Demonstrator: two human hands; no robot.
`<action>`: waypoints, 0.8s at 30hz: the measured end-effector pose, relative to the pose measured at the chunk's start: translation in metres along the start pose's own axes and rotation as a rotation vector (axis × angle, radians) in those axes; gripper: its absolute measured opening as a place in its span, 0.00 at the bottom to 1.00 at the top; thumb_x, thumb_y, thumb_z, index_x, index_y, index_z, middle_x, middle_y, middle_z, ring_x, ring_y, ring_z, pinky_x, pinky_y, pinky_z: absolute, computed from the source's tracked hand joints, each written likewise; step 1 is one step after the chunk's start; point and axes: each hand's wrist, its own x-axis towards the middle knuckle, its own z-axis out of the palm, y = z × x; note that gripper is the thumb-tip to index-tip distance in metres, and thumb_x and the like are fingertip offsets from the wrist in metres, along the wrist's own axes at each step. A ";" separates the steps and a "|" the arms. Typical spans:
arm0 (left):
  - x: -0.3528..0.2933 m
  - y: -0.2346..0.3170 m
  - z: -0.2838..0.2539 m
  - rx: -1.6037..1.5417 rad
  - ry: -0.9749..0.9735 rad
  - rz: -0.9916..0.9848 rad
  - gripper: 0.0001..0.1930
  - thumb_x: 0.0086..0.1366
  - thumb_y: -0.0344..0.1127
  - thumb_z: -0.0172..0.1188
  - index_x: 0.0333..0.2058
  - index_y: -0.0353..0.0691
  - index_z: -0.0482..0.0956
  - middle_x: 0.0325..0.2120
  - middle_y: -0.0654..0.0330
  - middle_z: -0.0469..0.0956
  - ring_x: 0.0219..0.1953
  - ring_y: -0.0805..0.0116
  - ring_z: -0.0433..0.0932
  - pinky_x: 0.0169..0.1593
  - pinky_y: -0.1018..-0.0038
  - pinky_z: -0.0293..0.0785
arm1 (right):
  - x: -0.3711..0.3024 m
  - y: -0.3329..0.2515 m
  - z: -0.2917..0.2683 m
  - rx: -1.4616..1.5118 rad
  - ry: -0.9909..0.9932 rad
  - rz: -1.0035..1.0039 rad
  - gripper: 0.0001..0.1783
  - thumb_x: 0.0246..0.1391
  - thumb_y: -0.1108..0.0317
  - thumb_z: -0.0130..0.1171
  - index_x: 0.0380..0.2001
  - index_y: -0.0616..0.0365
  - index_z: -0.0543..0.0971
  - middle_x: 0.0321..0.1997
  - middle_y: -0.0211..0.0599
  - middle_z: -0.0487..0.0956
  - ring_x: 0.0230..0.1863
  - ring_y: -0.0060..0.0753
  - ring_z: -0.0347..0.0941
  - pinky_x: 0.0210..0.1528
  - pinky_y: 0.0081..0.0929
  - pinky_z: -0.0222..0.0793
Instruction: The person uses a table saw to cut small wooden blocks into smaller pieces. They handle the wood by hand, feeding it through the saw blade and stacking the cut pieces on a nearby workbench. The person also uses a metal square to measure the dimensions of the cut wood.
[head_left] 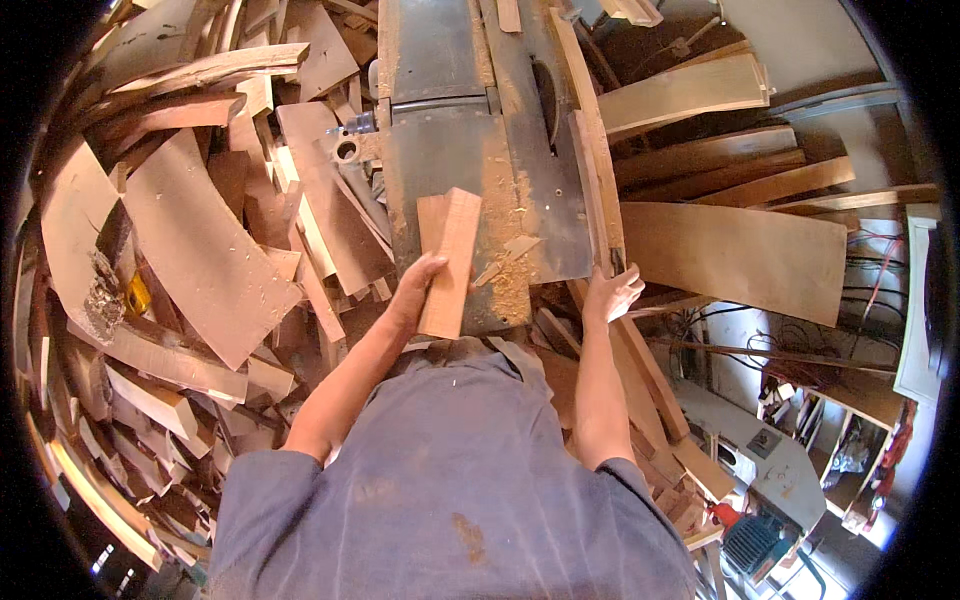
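My left hand (418, 285) is closed around a wooden block (458, 260), tilted over the near end of a metal machine table (430, 150). A second, paler wood piece (430, 220) shows just behind it, against the block's left side; whether the hand grips it too is hidden. My right hand (611, 293) is at the table's right near corner, fingers curled at the end of a long wooden strip (592, 170). What sits inside those fingers cannot be made out.
A saw blade (546, 105) stands up in a slot on the table's right part. Sawdust (508, 285) and thin offcuts lie near me. Boards (205, 240) heap on the left; a wide board (740, 255) juts out on the right. A motor (752, 545) stands lower right.
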 end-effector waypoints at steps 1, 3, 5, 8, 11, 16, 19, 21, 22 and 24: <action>0.008 -0.005 0.006 0.076 -0.006 -0.019 0.25 0.68 0.51 0.55 0.55 0.38 0.73 0.41 0.56 0.81 0.40 0.67 0.84 0.42 0.69 0.81 | 0.002 -0.003 0.002 -0.010 0.005 0.039 0.42 0.51 0.59 0.75 0.63 0.58 0.63 0.54 0.54 0.66 0.55 0.55 0.68 0.49 0.49 0.76; 0.025 -0.016 0.021 0.074 0.041 -0.049 0.23 0.68 0.47 0.56 0.54 0.36 0.74 0.42 0.57 0.81 0.42 0.66 0.83 0.44 0.69 0.80 | 0.007 -0.002 0.008 -0.022 0.028 0.055 0.46 0.50 0.58 0.75 0.66 0.56 0.61 0.53 0.52 0.66 0.54 0.54 0.68 0.49 0.49 0.76; 0.042 -0.028 0.041 0.025 0.059 -0.087 0.20 0.70 0.41 0.57 0.54 0.33 0.73 0.42 0.58 0.80 0.44 0.65 0.82 0.47 0.69 0.80 | 0.005 0.007 0.009 -0.040 0.061 0.004 0.47 0.50 0.58 0.75 0.68 0.54 0.61 0.52 0.51 0.66 0.54 0.53 0.68 0.49 0.49 0.76; 0.076 -0.055 0.063 0.346 0.175 -0.019 0.20 0.72 0.38 0.60 0.54 0.29 0.75 0.45 0.60 0.79 0.46 0.73 0.77 0.51 0.74 0.73 | 0.002 0.026 -0.007 0.053 0.008 -0.163 0.39 0.53 0.58 0.73 0.64 0.58 0.69 0.57 0.50 0.69 0.58 0.52 0.68 0.52 0.47 0.74; 0.120 -0.086 0.080 0.423 0.106 0.049 0.19 0.73 0.39 0.58 0.54 0.29 0.75 0.46 0.61 0.79 0.47 0.73 0.75 0.52 0.73 0.72 | -0.010 0.035 -0.044 0.402 -0.218 -0.323 0.31 0.55 0.61 0.69 0.58 0.65 0.75 0.49 0.54 0.78 0.54 0.54 0.75 0.57 0.47 0.72; 0.183 -0.129 0.108 0.331 0.002 0.011 0.21 0.75 0.42 0.56 0.59 0.36 0.72 0.49 0.63 0.78 0.51 0.69 0.76 0.54 0.69 0.75 | -0.031 0.040 -0.049 0.822 -0.697 0.080 0.27 0.65 0.61 0.60 0.61 0.68 0.74 0.46 0.46 0.83 0.44 0.38 0.81 0.46 0.35 0.79; 0.206 -0.148 0.117 0.374 0.106 0.135 0.18 0.73 0.39 0.56 0.53 0.30 0.74 0.45 0.57 0.81 0.46 0.64 0.77 0.53 0.67 0.73 | -0.011 0.040 -0.029 1.243 -0.854 0.428 0.24 0.69 0.62 0.56 0.63 0.65 0.74 0.46 0.42 0.83 0.40 0.28 0.81 0.37 0.27 0.80; 0.221 -0.153 0.103 0.958 0.128 0.277 0.19 0.71 0.37 0.57 0.53 0.29 0.74 0.46 0.50 0.81 0.46 0.57 0.79 0.52 0.64 0.74 | -0.007 0.030 -0.024 1.116 -0.715 0.473 0.22 0.69 0.64 0.57 0.61 0.65 0.75 0.40 0.41 0.84 0.35 0.26 0.82 0.34 0.23 0.79; 0.225 -0.154 0.095 1.249 0.149 0.348 0.19 0.70 0.37 0.57 0.53 0.28 0.74 0.47 0.46 0.80 0.46 0.53 0.80 0.51 0.63 0.74 | -0.003 0.024 -0.025 1.023 -0.687 0.463 0.21 0.68 0.64 0.58 0.60 0.65 0.75 0.39 0.41 0.84 0.35 0.26 0.82 0.34 0.22 0.79; 0.213 -0.146 0.108 1.161 0.199 0.289 0.19 0.68 0.36 0.59 0.52 0.30 0.74 0.48 0.42 0.79 0.45 0.48 0.80 0.49 0.60 0.75 | 0.004 0.011 -0.042 0.665 -0.626 0.392 0.19 0.66 0.66 0.60 0.57 0.60 0.76 0.36 0.45 0.85 0.31 0.35 0.83 0.35 0.27 0.80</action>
